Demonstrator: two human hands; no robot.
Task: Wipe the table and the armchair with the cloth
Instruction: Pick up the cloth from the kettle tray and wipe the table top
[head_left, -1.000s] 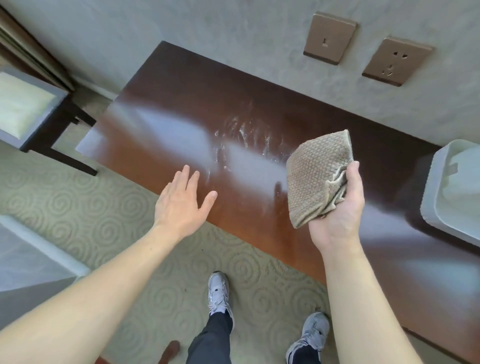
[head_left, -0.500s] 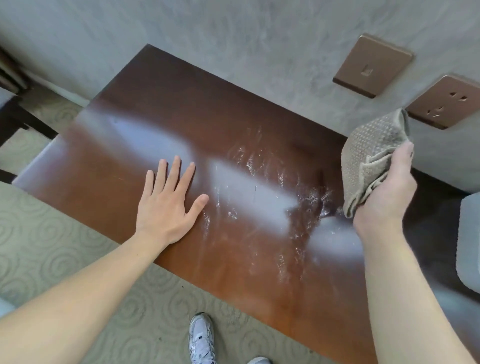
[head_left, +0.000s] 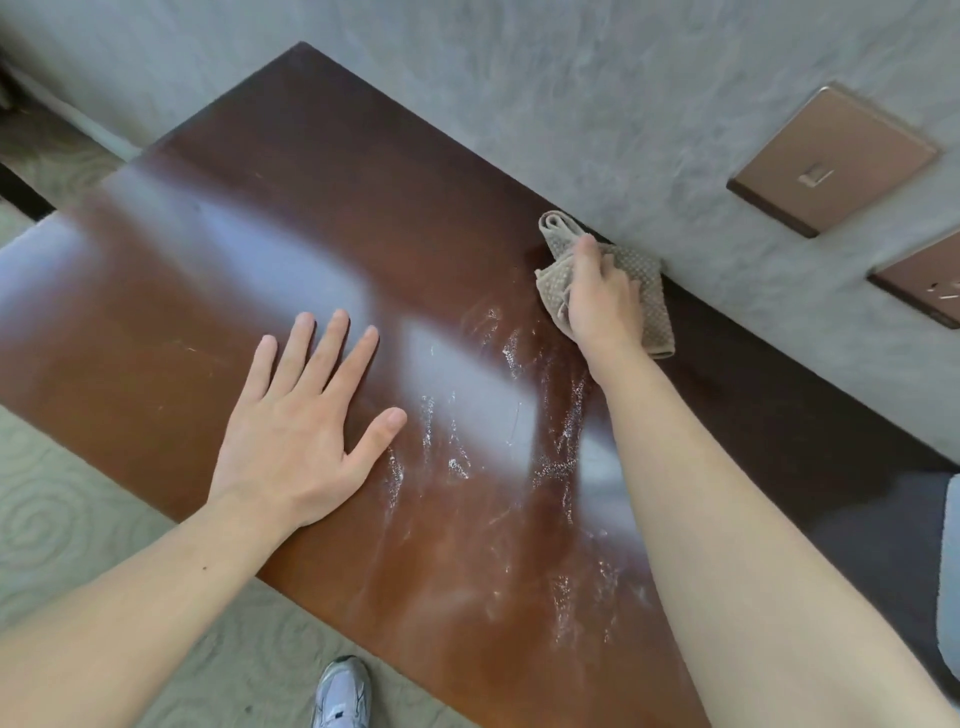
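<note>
The dark brown wooden table (head_left: 260, 208) fills the middle of the head view and stands against a grey wall. White dusty streaks (head_left: 519, 415) run across its right half. My right hand (head_left: 597, 296) holds the beige waffle cloth (head_left: 652, 306) and presses it onto the tabletop at the back edge, next to the wall. Most of its fingers are hidden under the hand and the bunched cloth. My left hand (head_left: 301, 431) lies flat on the table with its fingers spread, left of the streaks. No armchair is clearly in view.
Two brown wall plates (head_left: 831, 166) (head_left: 924, 280) sit on the wall at the right. A pale object (head_left: 948, 571) shows at the right edge. Patterned carpet (head_left: 62, 519) and my shoe (head_left: 343, 691) lie below the table's front edge. A dark furniture leg (head_left: 21, 192) stands at the far left.
My right hand came down from the air and set the cloth on the tabletop by the wall. My left hand settled flat on the table. The view moved closer.
</note>
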